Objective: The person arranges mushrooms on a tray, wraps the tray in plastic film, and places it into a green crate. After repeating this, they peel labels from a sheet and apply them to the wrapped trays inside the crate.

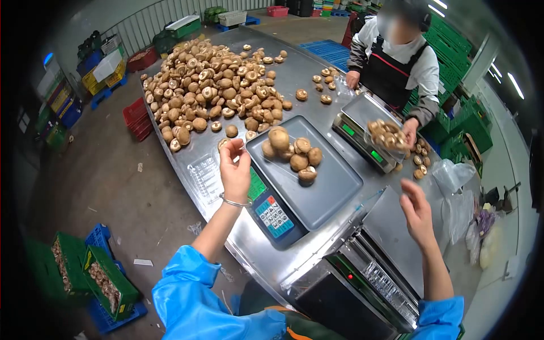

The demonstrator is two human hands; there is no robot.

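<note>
My left hand (235,170), with a bracelet at the wrist, is raised over the keypad side of a digital scale (272,212). Its fingers are bent near a mushroom at the tray's left corner; whether they touch it is unclear. Several brown mushrooms (298,162) lie on the scale's grey tray (323,195). Over the metal plate of the wrapping machine (391,226), my right hand (416,212) hangs with fingers apart and nothing in it. A large heap of mushrooms (198,85) covers the far left of the steel table (209,192).
Across the table a person (396,62) holds a clear pack of mushrooms (387,136) above a second scale (360,133). Plastic bags (453,175) lie at the right edge. Green crates of mushrooms (110,283) stand on the floor at lower left, a red crate (137,118) beside the table.
</note>
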